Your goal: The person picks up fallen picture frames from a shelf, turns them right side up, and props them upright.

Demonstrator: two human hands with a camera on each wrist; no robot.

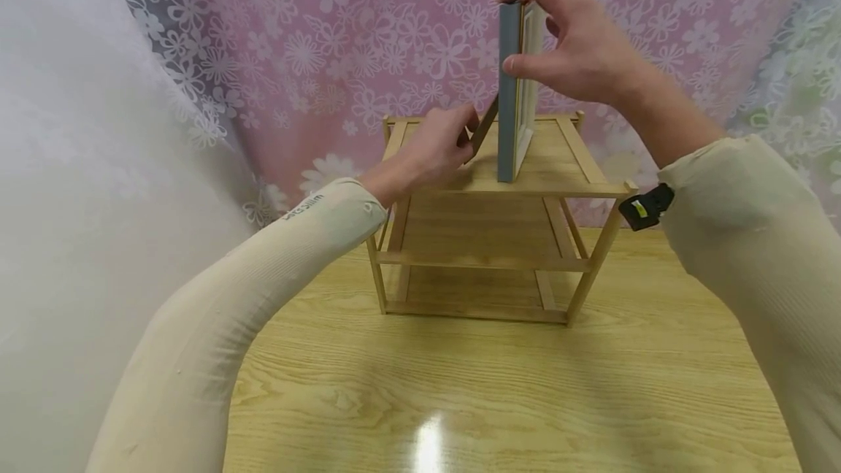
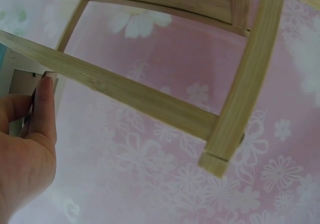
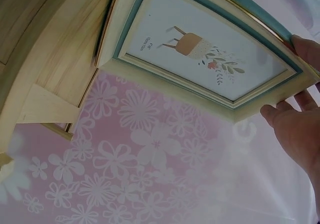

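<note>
1. Pink floral cloth point(image 1: 420, 42) hangs behind; wood-grain surface point(image 1: 394, 385) below.
2. Picture frame point(image 1: 507, 115): upright, edge-on in head view, at the top of a wooden rack point(image 1: 485, 262). Lower edge appears to rest on the top shelf near its front rail; picture side faces right.
3. Right hand point(image 1: 578, 50): fingers grip the frame's upper part, thumb against the near edge, a fingertip over the top.
4. Left hand point(image 1: 434, 143): thumb and finger pinch the back stand point(image 1: 485, 128), which slants out from the frame's left side.
5. Handling (judgement): step in hand looks like setting the stand's angle. Keep the right grip steady and the frame vertical; swing the stand gently, without twisting its hinge; check that both feet bear on the shelf before easing off.
6. Writing: paper insert point(image 3: 205, 49) bears a plant drawing and a small size marking, digits not reliably legible. Left sleeve point(image 1: 263, 268) carries dark lettering, inverted, perhaps ending "slim"; not certain. Black wrist device point(image 1: 647, 207) by the right cuff: no brand readable.
</note>
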